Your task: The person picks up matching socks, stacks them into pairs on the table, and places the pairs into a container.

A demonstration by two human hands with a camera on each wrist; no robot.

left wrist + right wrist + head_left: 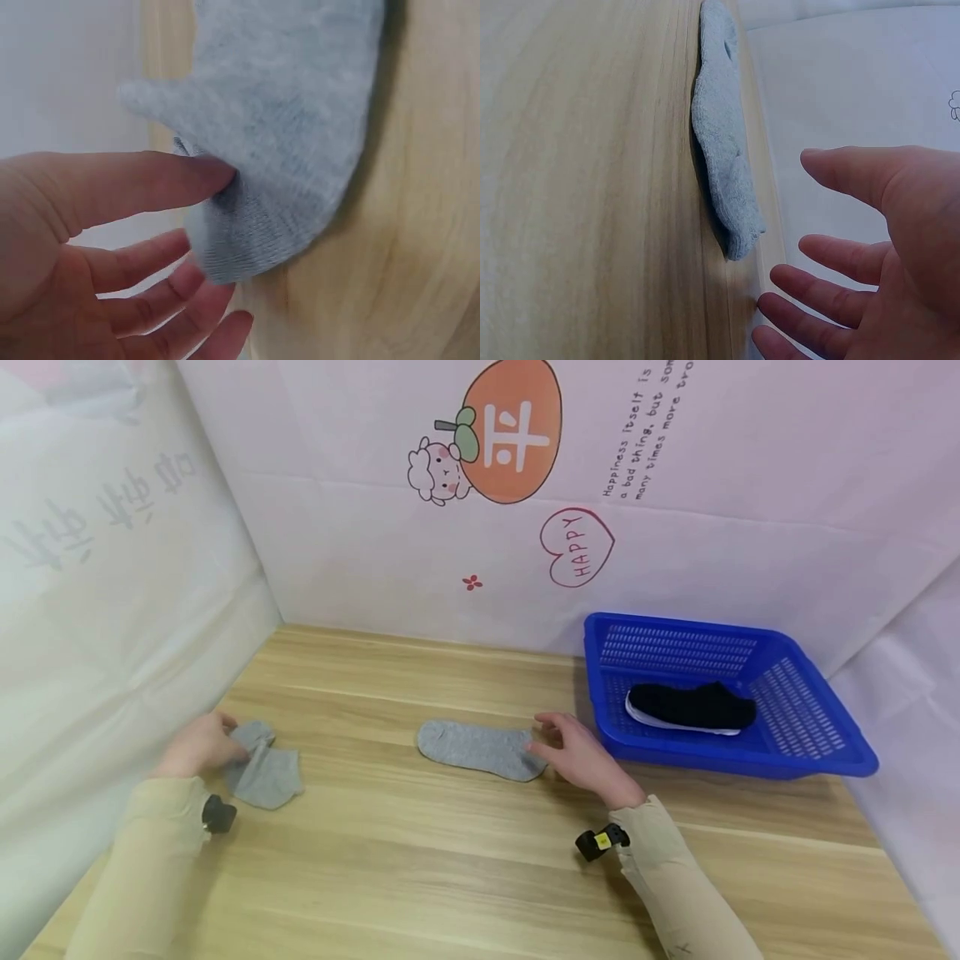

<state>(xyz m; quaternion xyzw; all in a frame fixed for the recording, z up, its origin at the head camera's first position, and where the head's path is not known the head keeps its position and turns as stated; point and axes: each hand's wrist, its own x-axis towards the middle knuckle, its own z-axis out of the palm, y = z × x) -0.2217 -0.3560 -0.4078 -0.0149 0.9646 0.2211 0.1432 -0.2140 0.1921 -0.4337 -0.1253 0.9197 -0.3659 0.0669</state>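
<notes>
At the left of the table my left hand (201, 745) pinches a crumpled grey ankle sock (268, 777). In the left wrist view the thumb presses into the sock (285, 135) near its ribbed cuff, and the other fingers are partly behind it. A second grey sock (480, 748) lies flat in the middle of the table. Beside its right end is my right hand (581, 760), fingers spread and relaxed. The right wrist view shows a gap between this hand (877, 255) and the flat sock (724, 127).
A blue plastic basket (780, 764) stands at the back right. Inside it, a black sock (690, 705) lies on top of a white one (660, 723). Printed white cloth (360, 527) hangs behind the wooden table (390, 860) and along its sides.
</notes>
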